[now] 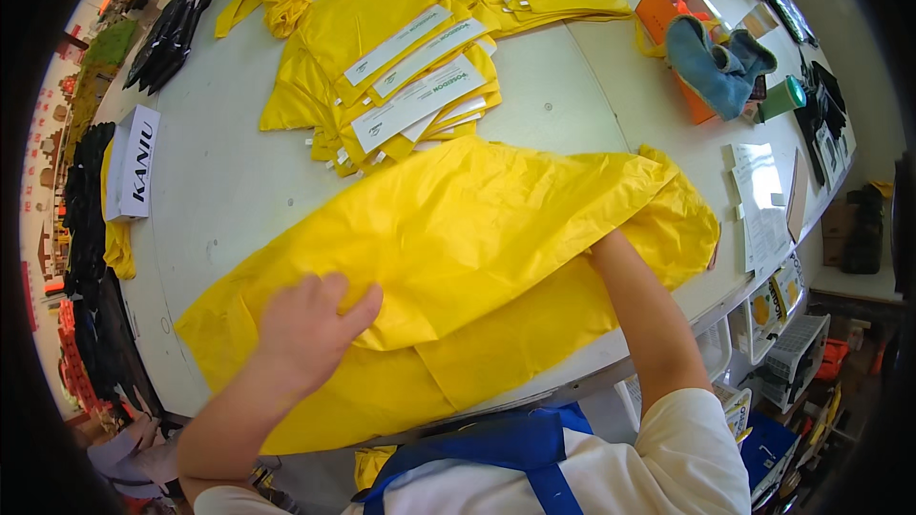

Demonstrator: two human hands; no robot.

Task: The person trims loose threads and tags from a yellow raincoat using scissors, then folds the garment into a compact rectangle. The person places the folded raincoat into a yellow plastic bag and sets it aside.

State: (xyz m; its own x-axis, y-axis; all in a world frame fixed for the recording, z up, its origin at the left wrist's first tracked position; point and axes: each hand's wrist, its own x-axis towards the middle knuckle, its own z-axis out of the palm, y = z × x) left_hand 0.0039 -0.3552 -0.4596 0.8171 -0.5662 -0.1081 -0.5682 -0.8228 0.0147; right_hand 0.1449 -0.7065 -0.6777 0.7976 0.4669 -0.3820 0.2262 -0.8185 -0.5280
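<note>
Under left hand (310,324): yellow plastic sheet (458,257), palm flat, fingers spread. Right hand hidden beneath fold, grip unknown. Press flat, smooth outward, keep edges aligned.

Head view: worn on my head, looking steeply down, close over the white table (239,181).
</note>
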